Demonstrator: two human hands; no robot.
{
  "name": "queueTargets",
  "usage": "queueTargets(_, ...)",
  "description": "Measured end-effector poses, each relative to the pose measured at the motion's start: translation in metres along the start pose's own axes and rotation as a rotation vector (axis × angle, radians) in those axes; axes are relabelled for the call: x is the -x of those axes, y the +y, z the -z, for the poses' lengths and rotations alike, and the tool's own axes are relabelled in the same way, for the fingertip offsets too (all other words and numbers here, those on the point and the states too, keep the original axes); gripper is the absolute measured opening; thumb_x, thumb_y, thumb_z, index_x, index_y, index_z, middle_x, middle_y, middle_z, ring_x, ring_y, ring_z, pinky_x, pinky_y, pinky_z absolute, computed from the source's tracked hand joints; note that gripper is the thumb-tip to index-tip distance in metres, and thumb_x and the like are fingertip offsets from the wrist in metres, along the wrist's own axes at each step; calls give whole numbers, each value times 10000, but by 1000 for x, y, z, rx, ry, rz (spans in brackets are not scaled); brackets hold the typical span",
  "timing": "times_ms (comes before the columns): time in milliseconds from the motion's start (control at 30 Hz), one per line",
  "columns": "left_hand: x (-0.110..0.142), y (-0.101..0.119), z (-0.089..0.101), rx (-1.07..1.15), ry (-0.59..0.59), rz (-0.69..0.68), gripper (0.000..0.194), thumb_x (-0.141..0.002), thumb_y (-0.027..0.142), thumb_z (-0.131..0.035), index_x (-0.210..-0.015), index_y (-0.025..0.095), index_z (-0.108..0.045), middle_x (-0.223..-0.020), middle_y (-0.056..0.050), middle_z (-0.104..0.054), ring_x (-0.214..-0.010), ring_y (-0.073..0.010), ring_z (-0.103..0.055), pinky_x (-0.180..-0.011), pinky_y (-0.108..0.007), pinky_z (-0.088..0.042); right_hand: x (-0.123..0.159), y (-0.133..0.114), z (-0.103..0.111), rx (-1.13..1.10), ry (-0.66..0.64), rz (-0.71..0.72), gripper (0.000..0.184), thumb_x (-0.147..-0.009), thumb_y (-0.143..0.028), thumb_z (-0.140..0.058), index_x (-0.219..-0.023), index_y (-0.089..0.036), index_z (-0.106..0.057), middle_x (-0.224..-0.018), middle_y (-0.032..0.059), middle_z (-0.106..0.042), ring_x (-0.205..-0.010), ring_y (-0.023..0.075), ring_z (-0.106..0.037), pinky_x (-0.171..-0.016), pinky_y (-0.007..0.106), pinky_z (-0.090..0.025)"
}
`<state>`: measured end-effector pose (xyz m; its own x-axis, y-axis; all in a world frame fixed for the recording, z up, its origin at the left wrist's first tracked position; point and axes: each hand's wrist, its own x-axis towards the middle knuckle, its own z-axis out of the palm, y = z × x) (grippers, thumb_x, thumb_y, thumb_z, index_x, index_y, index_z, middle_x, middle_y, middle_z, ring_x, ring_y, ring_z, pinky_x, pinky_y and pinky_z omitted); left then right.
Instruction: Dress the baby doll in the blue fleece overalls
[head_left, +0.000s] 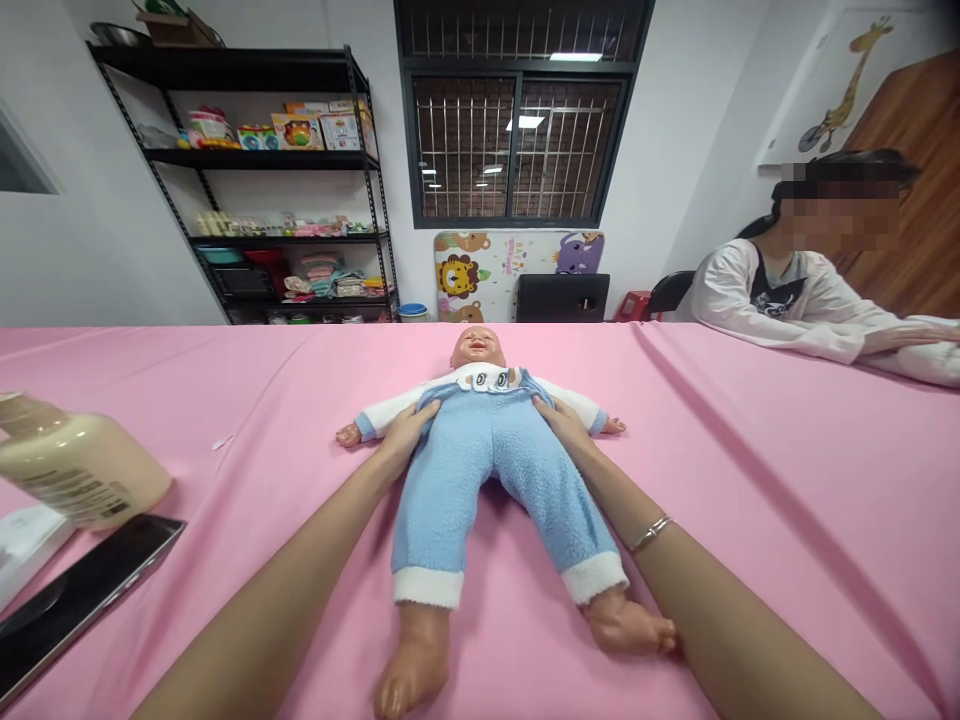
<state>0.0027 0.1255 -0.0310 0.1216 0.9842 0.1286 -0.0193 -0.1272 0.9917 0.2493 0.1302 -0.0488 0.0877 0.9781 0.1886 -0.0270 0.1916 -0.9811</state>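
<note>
A baby doll (478, 346) lies on its back on the pink cloth, head away from me and bare feet towards me. It wears a white top with blue cuffs and fleecy light-blue pants (442, 480) with white ankle cuffs. My left hand (407, 430) holds the pants at the waist on the left side, thumb on top. On the other side of the waist, my right hand (564, 422) grips the pants the same way. The other fingers of both hands are mostly hidden beneath the fabric and the doll.
At the left of the pink-covered table (750, 520) are a cream bottle (90, 465), a dark phone (82, 600) and a white item (30, 545). Another person (787, 290) sits at the far right. Behind the table stand a black shelf (262, 158) with toys and a dark monitor (562, 298).
</note>
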Motion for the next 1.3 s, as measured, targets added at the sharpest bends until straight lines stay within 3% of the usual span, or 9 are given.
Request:
queueTargets(167,2,5,15,75,-31,225,238,-626,305,-631,-818,168,-661,-941,-45,-671,-945,-236,-569,-878,-319,-414,8,-10,5,-155,-223,-206,356,-658,-405,-681,-947,-198,-674,-1000,37,-657,-977,225,-583,-928,352,-415)
queueTargets(267,1,9,37,33,-200,308,168,-592,281,-661,-722,175,-658,-812,-49,-671,-802,-225,-585,-726,-300,-457,14,-19,13,-241,-357,-328,347,-624,-384,-704,-902,-179,-685,-930,51,-674,-888,220,-609,-843,329,-460)
queueTargets(367,3,12,49,1,-346,334,261,-595,322,-721,-817,188,-683,-872,-68,-671,-819,-232,-592,-687,-295,-470,15,-28,15,-349,-349,-275,391,-618,-430,-695,-928,-193,-677,-945,41,-672,-865,209,-608,-805,313,-471)
queueTargets(467,5,12,44,-59,-326,227,363,-634,432,-711,-907,193,-687,-967,-80,-664,-919,-243,-581,-771,-308,-466,10,-26,9,-365,-218,-153,367,-618,-429,-705,-902,-200,-666,-937,23,-667,-858,180,-594,-796,286,-458)
queueTargets(567,5,11,31,-160,-180,59,384,-672,481,-663,-914,183,-683,-971,-66,-662,-906,-225,-578,-779,-296,-452,2,-14,2,-219,-31,-89,343,-567,-452,-738,-732,-167,-640,-777,16,-656,-735,144,-566,-727,260,-431)
queueTargets(767,2,21,19,-79,208,-113,233,-662,378,-603,-766,171,-577,-623,21,-546,-514,-103,-471,-492,-209,-361,-1,-14,1,-249,18,-13,402,-576,-509,-718,-768,-174,-606,-675,-16,-600,-550,75,-472,-545,216,-360)
queueTargets(867,1,22,21,-106,205,-206,238,-666,320,-575,-854,174,-555,-650,23,-517,-525,-97,-465,-498,-206,-356,1,-17,4,-300,3,-13,442,-563,-468,-742,-874,-193,-591,-703,-12,-617,-587,90,-521,-545,213,-384)
queueTargets(1067,4,8,24,-664,218,-321,465,-697,314,-609,-1119,197,-453,-959,-47,-558,-918,-209,-554,-815,-327,-419,1,2,3,-139,33,-13,537,-496,-457,-785,-904,-173,-580,-806,32,-654,-744,137,-592,-678,253,-458)
queueTargets(1300,11,16,10,-571,34,-367,210,-817,394,-503,-790,186,-519,-822,-3,-577,-813,-172,-538,-759,-262,-403,4,2,2,-241,-11,-69,458,-497,-406,-801,-852,-180,-620,-829,30,-662,-745,139,-597,-684,253,-469)
